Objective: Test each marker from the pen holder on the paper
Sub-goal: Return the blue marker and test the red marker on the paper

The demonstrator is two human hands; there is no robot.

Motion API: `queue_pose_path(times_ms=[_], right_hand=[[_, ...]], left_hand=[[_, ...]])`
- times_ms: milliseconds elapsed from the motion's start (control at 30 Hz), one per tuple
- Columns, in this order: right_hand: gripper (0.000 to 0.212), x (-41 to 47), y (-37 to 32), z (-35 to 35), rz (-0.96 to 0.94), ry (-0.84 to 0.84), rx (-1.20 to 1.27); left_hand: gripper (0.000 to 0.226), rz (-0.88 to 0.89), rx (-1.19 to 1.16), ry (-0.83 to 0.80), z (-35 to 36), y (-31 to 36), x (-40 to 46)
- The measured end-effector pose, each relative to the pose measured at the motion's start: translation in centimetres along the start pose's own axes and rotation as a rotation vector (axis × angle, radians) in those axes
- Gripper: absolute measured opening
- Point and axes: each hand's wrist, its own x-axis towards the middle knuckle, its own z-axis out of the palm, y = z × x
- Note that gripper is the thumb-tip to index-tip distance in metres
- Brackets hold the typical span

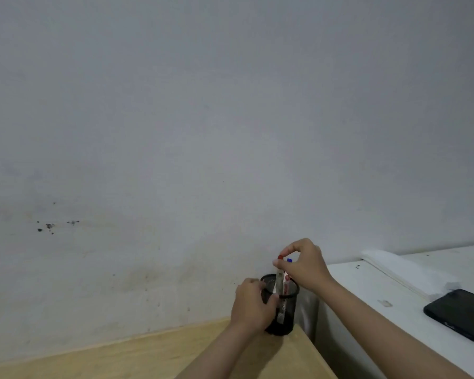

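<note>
A black mesh pen holder (288, 310) stands at the back right corner of a light wooden table (153, 354), close to the wall. My left hand (253, 305) wraps around its left side. Two white markers stand in it: one with a red end (279, 274) and one with a blue end (289, 260) just behind. My right hand (303, 262) is above the holder, its fingertips pinched on the top of the red-ended marker. No paper shows in this view.
A white surface (367, 302) stands to the right of the table, a narrow gap between them. On it lie a black phone (461, 314) and a folded white cloth (402, 272). A stained pale wall (203, 132) fills most of the view.
</note>
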Motion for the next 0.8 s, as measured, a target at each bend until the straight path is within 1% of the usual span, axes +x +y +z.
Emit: queue_pose_path(times_ms=[33, 67, 100, 167, 200, 233, 300, 367, 467, 567, 667, 733, 800], right_hand=[[0.022, -0.9, -0.9, -0.6, -0.052, 0.025, 0.033], [0.023, -1.9, -1.9, -1.1, -0.104, 0.057, 0.065], [0.025, -3.1, -2.8, -1.7, -0.151, 0.09, 0.097], [0.03, -5.9, -4.3, -2.7, -0.235, 0.136, 0.159], [0.029, -7.3, -4.9, -3.1, -0.269, 0.149, 0.185], [0.026, -9.0, -5.7, -3.3, -0.295, 0.157, 0.208], [0.02, -11.8, -6.7, -3.4, -0.361, 0.162, 0.268], [0.018, -14.7, -7.6, -3.2, -0.377, 0.146, 0.303], [0.024, -18.5, -8.9, -2.9, -0.351, 0.063, 0.3], [0.035, -21.4, -10.1, -2.6, -0.254, 0.064, 0.339], [0.038, -24.0, -11.7, -1.5, -0.119, 0.054, 0.501], [0.035, -25.7, -12.9, -0.4, -0.054, -0.033, 0.603], [0.019, -27.4, -14.0, 0.4, -0.024, -0.089, 0.645]], left_hand=[[0.026, -0.04, -0.071, 0.015, -0.6, 0.3, -0.3], [0.026, -0.103, -0.194, 0.02, -1.4, 0.8, -0.7], [0.029, -0.172, -0.372, -0.003, -2.5, 1.4, -1.3], [0.037, -0.353, -0.765, -0.136, -4.7, 2.8, -2.9], [0.038, -0.41, -0.924, -0.21, -6.1, 3.5, -3.7], [0.038, -0.43, -1.037, -0.266, -7.5, 3.9, -4.7], [0.033, -0.403, -1.166, -0.324, -9.8, 4.5, -6.3], [0.023, -0.388, -1.209, -0.321, -11.9, 5.3, -8.4], [0.011, -0.348, -1.178, -0.214, -14.8, 5.8, -12.0], [0.013, -0.241, -1.031, -0.089, -17.2, 5.4, -16.3], [0.017, -0.128, -0.941, -0.054, -18.3, 4.5, -21.4], [0.02, -0.047, -0.871, -0.062, -18.6, 3.7, -24.5], [0.022, -0.033, -0.799, -0.033, -18.7, 2.7, -26.8]])
